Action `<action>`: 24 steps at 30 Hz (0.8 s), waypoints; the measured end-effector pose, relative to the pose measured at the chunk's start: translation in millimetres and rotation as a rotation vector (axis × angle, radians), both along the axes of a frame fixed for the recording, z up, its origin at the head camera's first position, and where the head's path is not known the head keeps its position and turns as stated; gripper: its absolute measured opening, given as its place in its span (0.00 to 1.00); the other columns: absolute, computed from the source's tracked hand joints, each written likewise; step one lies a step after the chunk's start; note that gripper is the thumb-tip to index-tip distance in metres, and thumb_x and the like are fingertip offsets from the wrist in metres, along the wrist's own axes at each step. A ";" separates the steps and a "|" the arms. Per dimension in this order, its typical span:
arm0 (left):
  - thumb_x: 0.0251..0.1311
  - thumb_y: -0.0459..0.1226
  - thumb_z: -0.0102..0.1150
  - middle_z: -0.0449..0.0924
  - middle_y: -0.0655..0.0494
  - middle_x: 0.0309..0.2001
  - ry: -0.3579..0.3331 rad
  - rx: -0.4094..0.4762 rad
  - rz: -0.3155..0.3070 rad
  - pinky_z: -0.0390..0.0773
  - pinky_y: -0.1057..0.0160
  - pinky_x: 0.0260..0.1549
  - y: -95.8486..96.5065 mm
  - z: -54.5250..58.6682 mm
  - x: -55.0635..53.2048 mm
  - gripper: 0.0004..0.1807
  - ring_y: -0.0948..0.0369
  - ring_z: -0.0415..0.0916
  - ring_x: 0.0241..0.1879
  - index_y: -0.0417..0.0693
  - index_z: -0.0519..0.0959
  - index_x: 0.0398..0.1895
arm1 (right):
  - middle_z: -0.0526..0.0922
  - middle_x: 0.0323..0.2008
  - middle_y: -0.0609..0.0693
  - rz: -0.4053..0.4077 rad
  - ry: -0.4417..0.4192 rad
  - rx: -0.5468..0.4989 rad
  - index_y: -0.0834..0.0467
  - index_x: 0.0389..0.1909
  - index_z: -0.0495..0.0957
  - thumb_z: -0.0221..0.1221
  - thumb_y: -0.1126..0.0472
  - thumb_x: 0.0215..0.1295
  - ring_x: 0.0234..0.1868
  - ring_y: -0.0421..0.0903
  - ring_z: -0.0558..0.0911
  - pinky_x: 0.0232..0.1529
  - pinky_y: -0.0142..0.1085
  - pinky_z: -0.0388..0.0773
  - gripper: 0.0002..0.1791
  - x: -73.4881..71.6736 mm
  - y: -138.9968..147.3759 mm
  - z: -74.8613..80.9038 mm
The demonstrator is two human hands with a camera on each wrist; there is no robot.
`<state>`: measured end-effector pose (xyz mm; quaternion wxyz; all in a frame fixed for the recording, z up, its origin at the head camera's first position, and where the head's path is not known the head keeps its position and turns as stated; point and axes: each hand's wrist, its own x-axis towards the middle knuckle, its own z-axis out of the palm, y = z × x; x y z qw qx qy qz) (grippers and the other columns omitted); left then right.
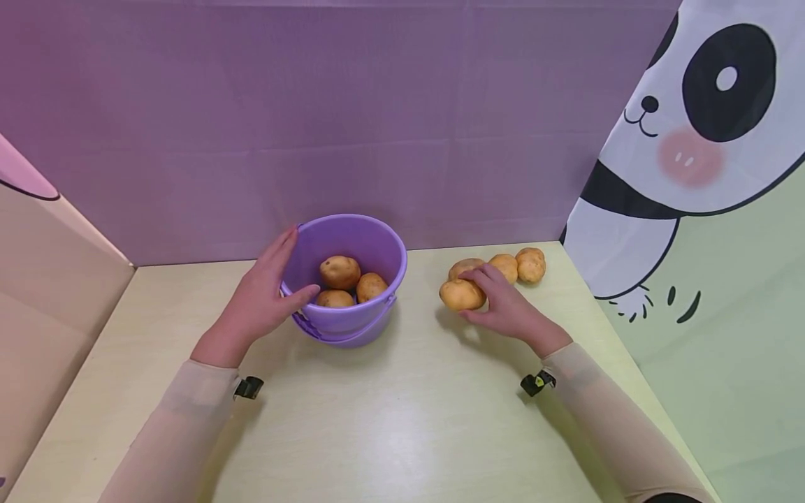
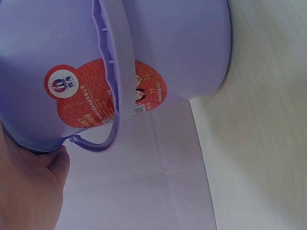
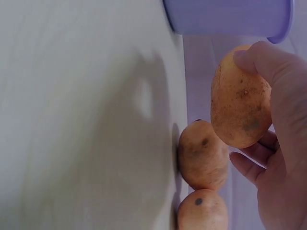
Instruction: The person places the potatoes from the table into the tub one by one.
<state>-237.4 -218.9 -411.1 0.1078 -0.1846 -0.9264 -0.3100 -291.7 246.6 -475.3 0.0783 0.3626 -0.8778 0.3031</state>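
Observation:
A purple bucket (image 1: 352, 325) stands on the table with three potatoes (image 1: 340, 272) visible inside. At its left side, my left hand (image 1: 260, 300) holds the rim, the thumb lying over the edge; in the left wrist view the fingers (image 2: 58, 165) meet the rim near the handle joint. To the right of the bucket, my right hand (image 1: 509, 307) pinches a potato (image 1: 461, 295) between thumb and fingers. That potato hangs above the tabletop in the right wrist view, with a dark patch on its skin. Just behind it lie three more potatoes (image 1: 530, 265) in a row.
The pale wooden table (image 1: 377, 419) meets a purple cloth wall (image 1: 377, 105) right behind the bucket and potatoes. A panda-printed panel (image 1: 692, 175) borders the right side. The bucket's handle (image 2: 125, 62) hangs down against its wall, beside a red label (image 2: 86, 96).

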 end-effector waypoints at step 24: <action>0.73 0.51 0.70 0.45 0.45 0.91 -0.005 -0.006 0.002 0.56 0.27 0.79 0.2 1.0 1.5 0.56 0.37 0.46 0.87 0.42 0.48 0.92 | 0.75 0.62 0.55 0.004 -0.046 -0.021 0.58 0.71 0.77 0.78 0.56 0.65 0.60 0.53 0.76 0.62 0.51 0.78 0.36 -8.0 -16.3 56.9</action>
